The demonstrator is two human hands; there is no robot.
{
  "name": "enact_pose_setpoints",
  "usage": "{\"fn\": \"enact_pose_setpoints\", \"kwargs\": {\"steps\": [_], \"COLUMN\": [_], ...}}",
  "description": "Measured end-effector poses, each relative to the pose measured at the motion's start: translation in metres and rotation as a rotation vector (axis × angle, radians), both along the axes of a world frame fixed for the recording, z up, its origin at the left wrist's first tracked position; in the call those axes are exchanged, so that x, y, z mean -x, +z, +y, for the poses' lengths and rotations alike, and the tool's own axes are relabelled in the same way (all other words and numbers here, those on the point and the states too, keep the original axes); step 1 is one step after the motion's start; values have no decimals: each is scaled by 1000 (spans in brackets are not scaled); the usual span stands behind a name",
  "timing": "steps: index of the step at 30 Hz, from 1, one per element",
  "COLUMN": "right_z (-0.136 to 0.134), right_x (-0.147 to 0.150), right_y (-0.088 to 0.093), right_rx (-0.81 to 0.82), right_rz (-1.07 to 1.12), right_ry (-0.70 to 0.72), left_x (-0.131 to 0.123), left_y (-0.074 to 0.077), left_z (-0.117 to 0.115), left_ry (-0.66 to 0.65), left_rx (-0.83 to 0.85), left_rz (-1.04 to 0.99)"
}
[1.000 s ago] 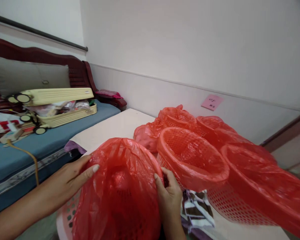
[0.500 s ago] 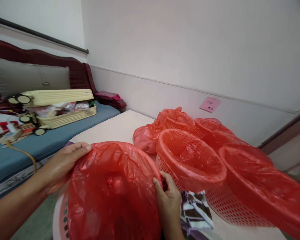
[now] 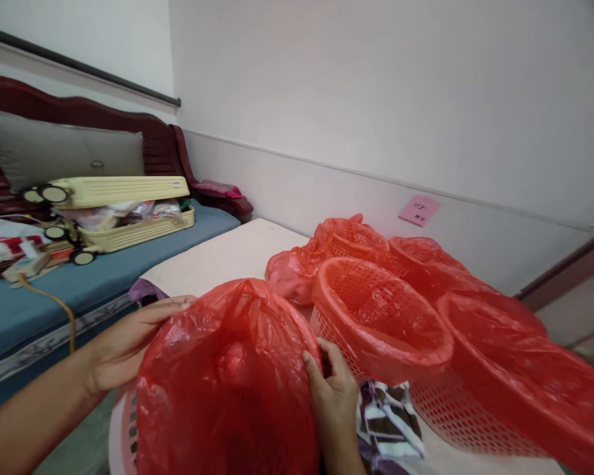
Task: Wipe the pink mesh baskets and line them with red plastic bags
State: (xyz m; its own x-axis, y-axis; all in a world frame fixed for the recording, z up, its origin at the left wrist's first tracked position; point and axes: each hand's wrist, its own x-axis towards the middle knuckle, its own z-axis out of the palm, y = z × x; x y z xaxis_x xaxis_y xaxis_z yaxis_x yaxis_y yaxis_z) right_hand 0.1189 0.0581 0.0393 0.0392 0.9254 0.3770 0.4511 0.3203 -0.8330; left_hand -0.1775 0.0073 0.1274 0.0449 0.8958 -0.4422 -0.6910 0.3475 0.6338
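Note:
Closest to me is a red plastic bag (image 3: 193,382) lining a pink basket (image 3: 123,422), whose holed side shows at lower left. My left hand (image 3: 131,336) holds the bag's edge at the basket's left rim, its fingertips partly covered by the film. At the right rim my right hand (image 3: 332,396) grips the bag and rim, thumb inside and fingers outside. The bag's far edge bunches into a peak. Just right of my right hand stands another pink mesh basket (image 3: 334,340), lined with a red bag folded over its rim.
More red-lined baskets (image 3: 485,409) crowd the right of the pale tabletop (image 3: 232,254). Striped cloth (image 3: 391,422) lies beneath them. A pink note (image 3: 420,210) sticks to the wall. At left, a half-open cream suitcase (image 3: 133,231) rests on a blue mattress (image 3: 10,330).
My left hand has shifted slightly right and down along the rim. The bag's far edge is looser and more bunched. My right hand keeps its place.

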Motion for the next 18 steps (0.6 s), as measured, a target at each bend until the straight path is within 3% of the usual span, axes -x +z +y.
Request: {"fn": "enact_pose_setpoints", "kwargs": {"steps": [7, 10, 14, 18], "right_z": [0, 0, 1, 0], "right_x": [1, 0, -2, -2], "right_y": [2, 0, -3, 0], "right_rx": [18, 11, 9, -6], "right_rz": [29, 28, 4, -4], "right_ry": [-17, -10, 23, 65], "left_x": [-6, -7, -2, 9], "left_y": [-1, 0, 3, 8], "left_z": [-9, -12, -7, 6], "left_ry": [-93, -3, 102, 145], "left_rx": [-40, 19, -56, -69], "left_rz": [-48, 106, 404, 492]}}
